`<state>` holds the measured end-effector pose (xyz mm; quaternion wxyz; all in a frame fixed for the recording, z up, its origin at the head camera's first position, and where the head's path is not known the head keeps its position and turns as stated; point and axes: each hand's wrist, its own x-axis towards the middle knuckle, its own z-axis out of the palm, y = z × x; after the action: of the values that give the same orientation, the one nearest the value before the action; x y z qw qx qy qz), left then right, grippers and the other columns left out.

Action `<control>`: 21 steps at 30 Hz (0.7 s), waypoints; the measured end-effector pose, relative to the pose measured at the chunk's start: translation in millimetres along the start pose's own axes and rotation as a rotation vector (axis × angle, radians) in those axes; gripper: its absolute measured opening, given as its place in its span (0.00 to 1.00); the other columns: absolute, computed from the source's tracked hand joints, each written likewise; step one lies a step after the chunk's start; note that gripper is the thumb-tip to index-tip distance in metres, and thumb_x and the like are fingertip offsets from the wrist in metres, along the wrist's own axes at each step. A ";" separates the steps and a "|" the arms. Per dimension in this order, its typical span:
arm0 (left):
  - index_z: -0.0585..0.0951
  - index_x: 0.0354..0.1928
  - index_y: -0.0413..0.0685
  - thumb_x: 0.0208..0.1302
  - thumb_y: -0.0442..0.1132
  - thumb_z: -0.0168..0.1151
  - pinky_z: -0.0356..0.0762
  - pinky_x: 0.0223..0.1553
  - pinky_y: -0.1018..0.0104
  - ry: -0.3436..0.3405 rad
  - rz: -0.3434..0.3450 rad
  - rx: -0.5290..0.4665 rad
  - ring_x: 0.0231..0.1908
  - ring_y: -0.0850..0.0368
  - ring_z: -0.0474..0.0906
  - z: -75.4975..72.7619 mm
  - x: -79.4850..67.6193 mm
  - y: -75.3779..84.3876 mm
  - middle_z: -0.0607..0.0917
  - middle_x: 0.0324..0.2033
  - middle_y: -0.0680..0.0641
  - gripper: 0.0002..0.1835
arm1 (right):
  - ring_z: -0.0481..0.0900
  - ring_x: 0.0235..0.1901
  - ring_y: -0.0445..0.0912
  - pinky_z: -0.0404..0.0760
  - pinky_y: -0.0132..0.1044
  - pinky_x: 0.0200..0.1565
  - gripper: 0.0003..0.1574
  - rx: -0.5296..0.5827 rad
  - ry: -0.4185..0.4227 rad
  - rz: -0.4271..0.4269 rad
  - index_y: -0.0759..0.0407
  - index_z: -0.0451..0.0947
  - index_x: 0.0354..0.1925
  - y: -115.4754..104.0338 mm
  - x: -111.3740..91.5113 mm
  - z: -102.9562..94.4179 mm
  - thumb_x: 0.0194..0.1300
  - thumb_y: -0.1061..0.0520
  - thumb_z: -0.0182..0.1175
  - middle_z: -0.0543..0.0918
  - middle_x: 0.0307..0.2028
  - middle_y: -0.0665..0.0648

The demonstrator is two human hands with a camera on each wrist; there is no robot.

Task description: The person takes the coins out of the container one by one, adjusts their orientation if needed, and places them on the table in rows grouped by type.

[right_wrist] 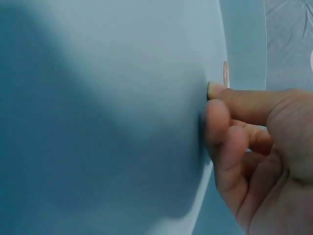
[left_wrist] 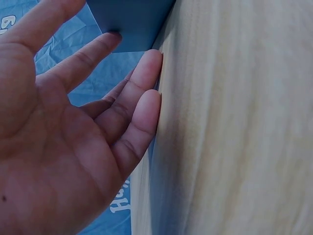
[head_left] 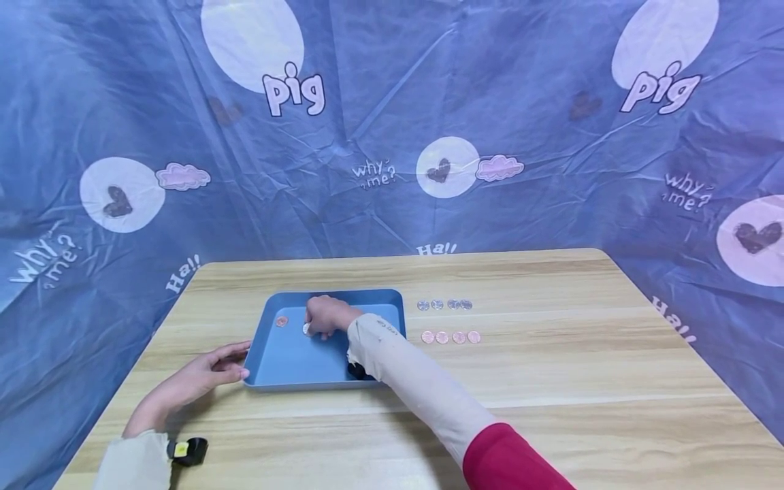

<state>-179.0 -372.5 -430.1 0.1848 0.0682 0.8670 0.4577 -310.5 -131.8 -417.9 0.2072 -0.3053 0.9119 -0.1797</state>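
A shallow blue tray (head_left: 294, 367) lies on the wooden table. Inside it, my right hand (head_left: 331, 316) reaches down with curled fingers and pinches a silver coin (head_left: 306, 329) at the tray floor. The right wrist view shows that hand's thumb and fingertips (right_wrist: 217, 117) right at the floor, the silver coin hidden there. A copper coin (head_left: 282, 321) lies to the left in the tray, seen edge-on beyond the thumb as a thin copper disc (right_wrist: 226, 73). My left hand (head_left: 208, 374) has its fingers loosely extended, touching the tray's near left corner.
Right of the tray, a row of several silver coins (head_left: 437, 305) lies behind a row of several copper coins (head_left: 442, 337). A blue printed cloth (head_left: 380, 122) hangs around the wooden table (head_left: 551, 381). A black wrist device (head_left: 190, 450) is on the left wrist.
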 end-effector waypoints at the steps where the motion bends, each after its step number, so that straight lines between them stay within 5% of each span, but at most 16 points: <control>1: 0.58 0.72 0.34 0.67 0.45 0.60 0.71 0.48 0.79 -0.001 0.001 0.000 0.53 0.60 0.75 0.3 0.1 -0.4 0.63 0.68 0.28 0.38 | 0.76 0.18 0.39 0.75 0.30 0.25 0.06 0.009 -0.002 -0.011 0.56 0.79 0.41 0.8 -0.4 0.2 0.67 0.56 0.61 0.82 0.33 0.50; 8: 0.59 0.71 0.33 0.67 0.45 0.61 0.69 0.49 0.80 0.010 0.011 0.012 0.50 0.71 0.75 1.8 1.0 -2.1 0.64 0.67 0.28 0.38 | 0.77 0.17 0.39 0.76 0.28 0.26 0.03 0.167 -0.012 -0.048 0.56 0.77 0.40 9.8 -4.8 1.5 0.67 0.60 0.59 0.82 0.39 0.53; 13: 0.59 0.71 0.33 0.66 0.45 0.61 0.69 0.49 0.80 0.010 0.004 0.016 0.54 0.57 0.76 1.2 0.1 0.3 0.64 0.67 0.28 0.38 | 0.77 0.16 0.41 0.75 0.30 0.23 0.06 0.339 -0.071 -0.075 0.60 0.76 0.40 11.1 -10.4 -8.0 0.64 0.67 0.58 0.82 0.25 0.54; 16: 0.59 0.71 0.33 0.66 0.45 0.61 0.70 0.48 0.79 0.006 -0.008 0.009 0.55 0.52 0.76 0.1 -0.7 1.5 0.63 0.68 0.28 0.38 | 0.78 0.18 0.43 0.76 0.33 0.25 0.08 0.406 -0.103 -0.105 0.61 0.74 0.42 9.7 -15.4 -16.4 0.64 0.69 0.57 0.82 0.26 0.54; 21: 0.58 0.71 0.32 0.67 0.45 0.61 0.70 0.48 0.80 0.005 -0.003 0.001 0.54 0.57 0.76 -0.8 -1.3 2.8 0.63 0.68 0.27 0.38 | 0.79 0.20 0.46 0.82 0.45 0.34 0.09 0.474 -0.128 -0.153 0.61 0.75 0.43 10.6 -29.6 -31.7 0.65 0.68 0.58 0.86 0.31 0.61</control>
<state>-178.2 -371.9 -427.0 0.1833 0.0658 0.8677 0.4573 -309.5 -98.8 -387.8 0.3161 -0.3272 0.8036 -0.3838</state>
